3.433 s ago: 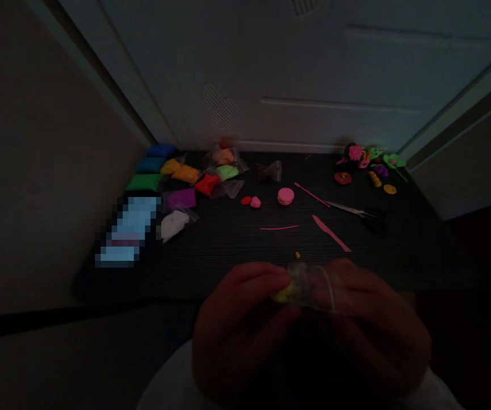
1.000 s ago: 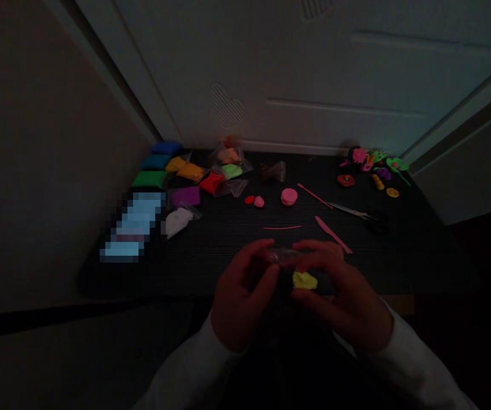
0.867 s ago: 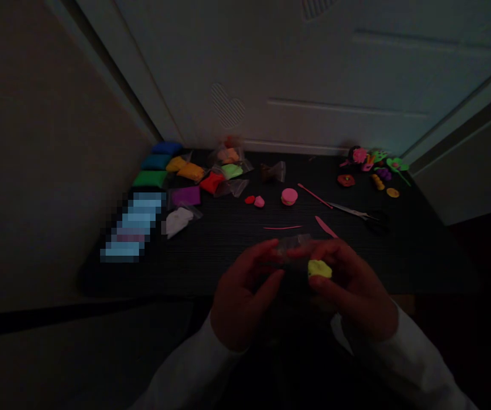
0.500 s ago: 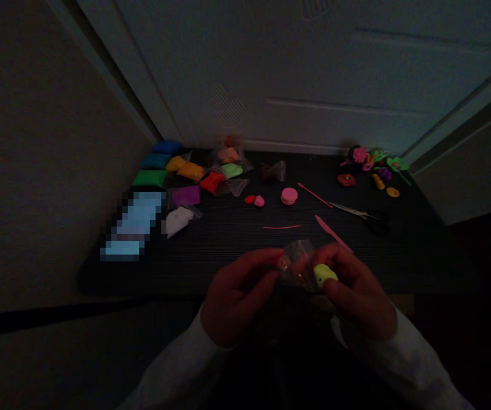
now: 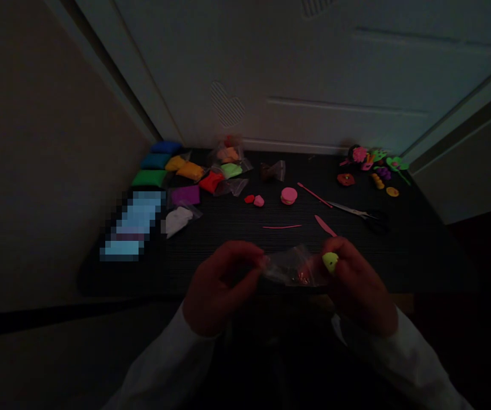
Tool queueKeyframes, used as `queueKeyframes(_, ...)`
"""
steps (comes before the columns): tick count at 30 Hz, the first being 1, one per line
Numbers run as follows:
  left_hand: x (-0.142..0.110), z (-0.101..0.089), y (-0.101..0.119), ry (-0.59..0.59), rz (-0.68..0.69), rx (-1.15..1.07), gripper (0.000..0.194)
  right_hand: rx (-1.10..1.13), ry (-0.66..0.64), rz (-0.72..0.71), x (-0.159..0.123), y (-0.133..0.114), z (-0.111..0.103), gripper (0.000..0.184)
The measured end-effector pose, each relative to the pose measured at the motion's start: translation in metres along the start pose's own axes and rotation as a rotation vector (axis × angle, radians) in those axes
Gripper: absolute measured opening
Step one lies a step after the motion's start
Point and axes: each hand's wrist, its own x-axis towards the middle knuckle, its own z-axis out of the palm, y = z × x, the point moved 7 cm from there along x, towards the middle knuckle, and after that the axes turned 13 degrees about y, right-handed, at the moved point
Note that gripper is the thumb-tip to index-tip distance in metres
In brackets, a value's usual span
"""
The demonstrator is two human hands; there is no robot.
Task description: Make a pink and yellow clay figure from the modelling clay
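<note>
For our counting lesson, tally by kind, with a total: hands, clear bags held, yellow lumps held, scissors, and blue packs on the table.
Hands: 2 (left hand, right hand)
Clear bag, held: 1
Yellow lump, held: 1
Scissors: 1
Blue packs: 2
Total: 7

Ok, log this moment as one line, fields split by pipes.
left hand: pinching clear bag | right hand: holding yellow lump | beyond hands: pink knife, scissors on dark table

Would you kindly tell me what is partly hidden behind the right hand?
Behind the right hand, which holds a yellow lump, is a pink knife: its far part shows, its near end is covered.
</note>
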Motion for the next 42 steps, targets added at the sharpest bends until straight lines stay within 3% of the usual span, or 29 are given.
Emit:
queueKeyframes(6,-0.013,-0.003,0.015,0.038,0.399,0.087,0.039,-0.016,0.153,-0.001,0.006,0.005,-0.003,0.016)
queueKeyframes(11,-0.019,0.002,0.018,0.023,0.516,0.123,0.045,-0.015,0.172,0.060,0.012,0.013,-0.007,0.019)
queueKeyframes(15,-0.020,0.008,0.027,-0.024,0.594,0.132,0.039,0.027,0.077,0.071,0.008,0.009,-0.003,0.015)
queueKeyframes(17,-0.019,0.009,0.030,-0.035,0.582,0.161,0.032,-0.016,0.035,0.057,0.005,0.006,-0.001,0.016)
queueKeyframes(20,-0.018,0.012,0.029,-0.018,0.523,0.299,0.024,-0.215,0.079,-0.019,0.002,0.004,-0.003,0.020)
queueKeyframes(24,-0.019,0.024,0.027,-0.049,0.528,0.562,0.074,-0.482,0.121,-0.125,0.001,0.004,0.001,0.021)
queueKeyframes(25,-0.020,0.029,0.026,-0.091,0.534,0.607,0.079,-0.528,0.104,-0.137,0.001,0.005,0.004,0.021)
queueKeyframes(27,-0.019,0.037,0.023,-0.170,0.524,0.651,0.070,-0.593,0.070,-0.160,-0.002,0.006,0.009,0.020)
queueKeyframes(30,-0.016,0.039,0.022,-0.226,0.470,0.617,0.058,-0.640,0.016,-0.197,-0.007,0.005,0.014,0.020)
queueKeyframes(37,-0.016,0.035,0.021,-0.262,0.327,0.485,0.060,-0.710,-0.042,-0.274,-0.009,0.002,0.014,0.019)
queueKeyframes(42,-0.014,0.029,0.018,-0.245,0.225,0.331,0.059,-0.820,-0.050,-0.515,-0.016,-0.024,0.012,0.033)
